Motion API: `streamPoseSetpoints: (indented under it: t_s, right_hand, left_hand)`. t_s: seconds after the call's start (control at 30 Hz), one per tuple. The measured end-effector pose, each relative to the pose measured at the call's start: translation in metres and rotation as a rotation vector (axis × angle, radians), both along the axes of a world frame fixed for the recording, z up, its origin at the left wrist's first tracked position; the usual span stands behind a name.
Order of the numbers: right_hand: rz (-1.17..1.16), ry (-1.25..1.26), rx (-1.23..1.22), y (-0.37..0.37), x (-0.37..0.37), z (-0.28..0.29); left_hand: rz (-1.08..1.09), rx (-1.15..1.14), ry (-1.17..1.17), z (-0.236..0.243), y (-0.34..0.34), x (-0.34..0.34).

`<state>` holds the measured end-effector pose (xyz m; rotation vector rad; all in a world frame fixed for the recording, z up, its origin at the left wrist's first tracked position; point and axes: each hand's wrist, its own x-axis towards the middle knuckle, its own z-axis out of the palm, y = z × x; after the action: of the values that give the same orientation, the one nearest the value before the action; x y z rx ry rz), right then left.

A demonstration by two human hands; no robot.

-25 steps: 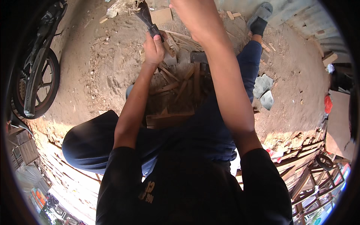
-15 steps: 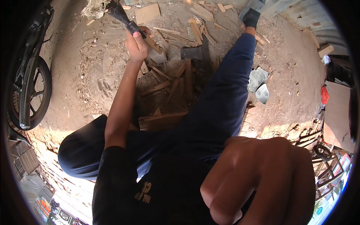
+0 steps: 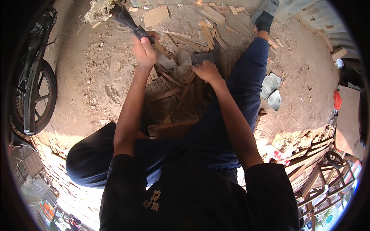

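Note:
My left hand [image 3: 145,52] is wrapped round the dark handle of a brush-like tool [image 3: 129,21], whose frayed pale fibre tuft points to the far left. My right hand [image 3: 208,72] is low over the wood scraps with its fingers curled in, at the near edge of a dark flat rectangular piece [image 3: 201,58]. Whether it grips that piece or only touches it, I cannot tell. Beneath my left hand lies a wood block [image 3: 167,61] with a pale face. Between my legs a wider board [image 3: 173,129] lies among several wood offcuts [image 3: 169,93].
Dirt ground surrounds me, strewn with wood slivers. A motorcycle wheel [image 3: 40,98] stands at the left. My right leg [image 3: 246,77] stretches forward, with grey flat scraps [image 3: 271,90] beside it. Corrugated sheeting [image 3: 308,19] rises at the far right.
My right hand has gone from close before the camera, at lower right, down and forward to the dark flat piece. My left hand keeps its hold on the tool. The view has shifted slightly.

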<state>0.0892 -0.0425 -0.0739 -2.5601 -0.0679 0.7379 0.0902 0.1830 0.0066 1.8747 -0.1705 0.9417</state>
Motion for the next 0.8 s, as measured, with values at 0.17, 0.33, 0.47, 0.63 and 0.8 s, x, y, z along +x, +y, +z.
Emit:
streamPoseSetpoints:
  t_s: [0.17,0.33,0.47,0.63,0.8]
  right_hand:
    - [-0.053,0.066,-0.145,0.014,-0.036,-0.034]
    - [-0.022,0.016,-0.125,0.011,-0.033,-0.034]
    - [-0.596,0.97,0.96,-0.005,0.003,-0.041]
    - [-0.57,0.87,0.786,-0.018,0.017,-0.011]
    - [-0.373,0.363,0.649,0.011,-0.005,0.225]
  left_hand:
    - [-0.003,-0.014,-0.05,-0.002,0.008,0.0]
    - [0.006,-0.04,-0.024,0.001,0.007,-0.006]
    - [0.012,-0.005,0.023,0.002,0.01,-0.003]
    - [0.025,0.085,0.031,-0.014,0.014,0.002]
    - [0.048,0.051,0.026,-0.014,0.016,0.003]
